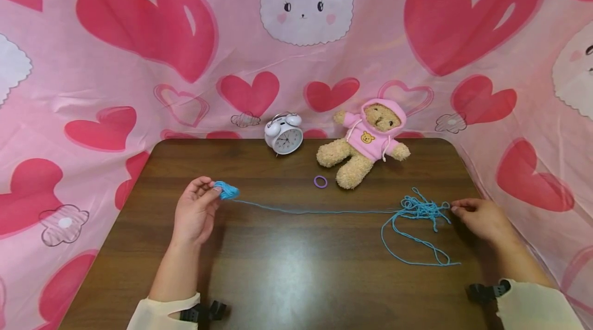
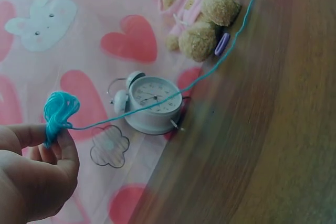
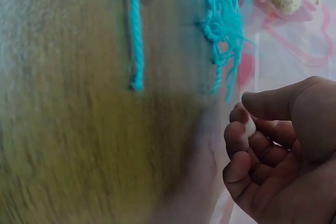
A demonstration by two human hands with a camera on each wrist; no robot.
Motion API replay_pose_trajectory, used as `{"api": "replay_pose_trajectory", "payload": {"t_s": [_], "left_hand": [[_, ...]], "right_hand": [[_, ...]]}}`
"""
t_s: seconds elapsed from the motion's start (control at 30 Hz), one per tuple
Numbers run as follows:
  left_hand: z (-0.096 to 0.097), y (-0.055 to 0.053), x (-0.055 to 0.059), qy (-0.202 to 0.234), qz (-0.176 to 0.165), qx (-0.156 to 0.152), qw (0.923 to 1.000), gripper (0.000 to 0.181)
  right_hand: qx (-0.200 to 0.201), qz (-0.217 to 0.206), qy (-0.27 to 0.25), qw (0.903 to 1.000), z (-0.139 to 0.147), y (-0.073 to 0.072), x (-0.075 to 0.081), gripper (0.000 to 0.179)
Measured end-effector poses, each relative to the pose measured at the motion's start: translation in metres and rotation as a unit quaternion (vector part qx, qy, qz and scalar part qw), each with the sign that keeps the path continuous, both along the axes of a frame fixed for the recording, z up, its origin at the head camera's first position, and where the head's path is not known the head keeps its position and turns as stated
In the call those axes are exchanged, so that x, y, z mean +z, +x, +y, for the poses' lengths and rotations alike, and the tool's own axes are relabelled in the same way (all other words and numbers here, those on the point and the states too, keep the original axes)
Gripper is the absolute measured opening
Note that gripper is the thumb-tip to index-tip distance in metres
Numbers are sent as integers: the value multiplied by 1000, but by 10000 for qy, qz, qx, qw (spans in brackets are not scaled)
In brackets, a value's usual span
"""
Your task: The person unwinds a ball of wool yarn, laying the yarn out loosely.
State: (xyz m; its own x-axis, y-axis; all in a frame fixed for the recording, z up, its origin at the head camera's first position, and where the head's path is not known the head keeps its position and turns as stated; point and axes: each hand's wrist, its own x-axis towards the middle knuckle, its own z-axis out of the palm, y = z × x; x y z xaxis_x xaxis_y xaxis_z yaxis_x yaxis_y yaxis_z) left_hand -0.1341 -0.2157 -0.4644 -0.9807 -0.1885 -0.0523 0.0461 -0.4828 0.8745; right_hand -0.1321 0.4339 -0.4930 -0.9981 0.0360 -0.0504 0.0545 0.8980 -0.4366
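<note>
In the head view my left hand (image 1: 194, 211) pinches a small wound bundle of blue yarn (image 1: 226, 190) between thumb and fingers, raised over the left part of the table. One strand (image 1: 296, 212) runs from the bundle across to a loose tangle of the same yarn (image 1: 421, 208) on the right. My right hand (image 1: 484, 221) is beside that tangle, its fingertips right at an outer loop. In the right wrist view its fingers (image 3: 237, 166) are loosely curled with no yarn between them, and the tangle's ends (image 3: 228, 87) hang just short of the thumb.
A white alarm clock (image 1: 284, 134) stands at the back of the brown table (image 1: 287, 273). Right of it sits a teddy bear (image 1: 370, 139) in a pink hoodie, with a purple ring (image 1: 320, 181) near its foot. A pink heart-patterned cloth (image 1: 296, 62) hangs behind.
</note>
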Motion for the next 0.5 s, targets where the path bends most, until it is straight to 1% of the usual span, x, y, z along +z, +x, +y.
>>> {"api": "replay_pose_trajectory", "payload": {"t_s": [0.13,0.23,0.3,0.37,0.5], "left_hand": [[3,0,2,-10,-11,-18,10000,22],[6,0,4,-23,-26,3,10000,23],[9,0,4,-45,-37,1,10000,23],[11,-1,5,-55,-58,-21,10000,23],[16,-2,6,-59,-77,-85,9999,25]], "right_hand": [[-118,31,-78,9999,-2,3,6,37],[-174,149,-119,9997,-10,4,10,39],[-189,216,-169,9994,-18,4,13,40],[-182,408,-196,9988,-28,4,14,37],[-164,595,-292,9977,-47,2,17,34]]}}
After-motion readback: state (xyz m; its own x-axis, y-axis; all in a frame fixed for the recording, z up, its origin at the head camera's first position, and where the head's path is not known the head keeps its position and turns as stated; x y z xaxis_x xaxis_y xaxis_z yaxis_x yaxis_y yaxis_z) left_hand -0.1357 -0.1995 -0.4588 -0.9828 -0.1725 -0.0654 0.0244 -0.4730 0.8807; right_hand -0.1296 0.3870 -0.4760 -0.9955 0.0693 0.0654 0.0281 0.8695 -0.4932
